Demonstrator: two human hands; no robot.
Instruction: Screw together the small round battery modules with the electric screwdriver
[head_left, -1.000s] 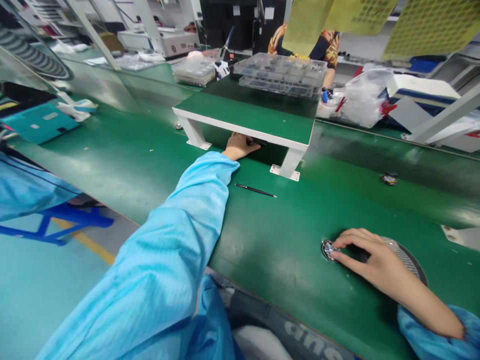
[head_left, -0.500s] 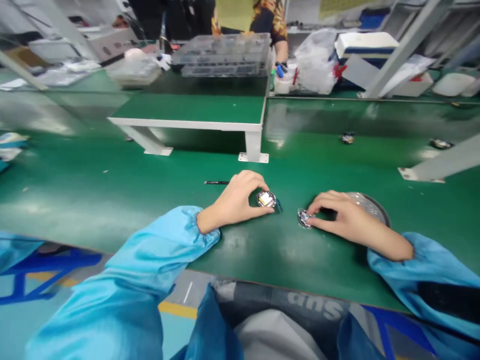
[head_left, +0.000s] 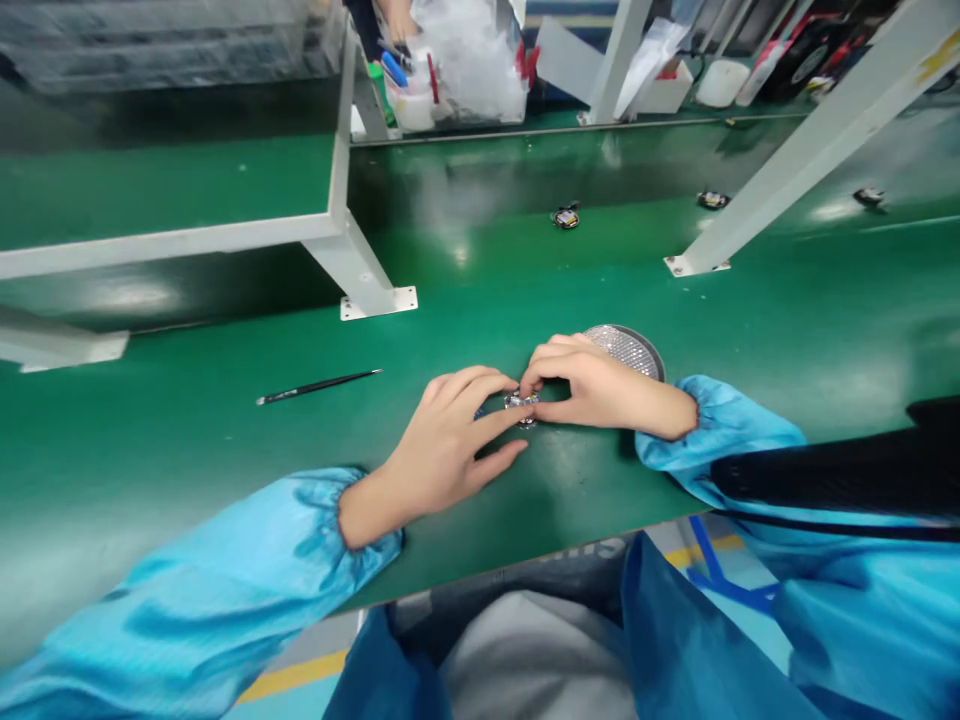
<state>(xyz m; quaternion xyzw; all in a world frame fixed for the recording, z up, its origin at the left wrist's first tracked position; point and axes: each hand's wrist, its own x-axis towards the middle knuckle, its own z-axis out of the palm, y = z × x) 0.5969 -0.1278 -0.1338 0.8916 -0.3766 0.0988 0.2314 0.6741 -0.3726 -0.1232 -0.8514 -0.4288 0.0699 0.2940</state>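
Note:
A small round silvery part (head_left: 523,408) is on the green table between my hands. My right hand (head_left: 585,385) pinches it from the right with thumb and fingers. My left hand (head_left: 450,435) has its fingers spread, with the fingertips at the part's left side. A bit of blue shows beneath the left fingers; what it belongs to is mostly hidden. Behind my right hand lies a round tray (head_left: 634,350) with a clear, bumpy surface, partly covered by the hand.
A thin black stick-like tool (head_left: 322,386) lies left of my hands. Small round parts (head_left: 566,217) (head_left: 712,200) sit farther back. White metal legs (head_left: 367,275) (head_left: 701,255) stand on the table. Behind are a cup of pens (head_left: 412,105), plastic bags and part of a person's hand (head_left: 397,18).
The view has turned to the right. My hands have come together at the small part. My left hand's pinch on its round part has opened, and that part is no longer clearly visible.

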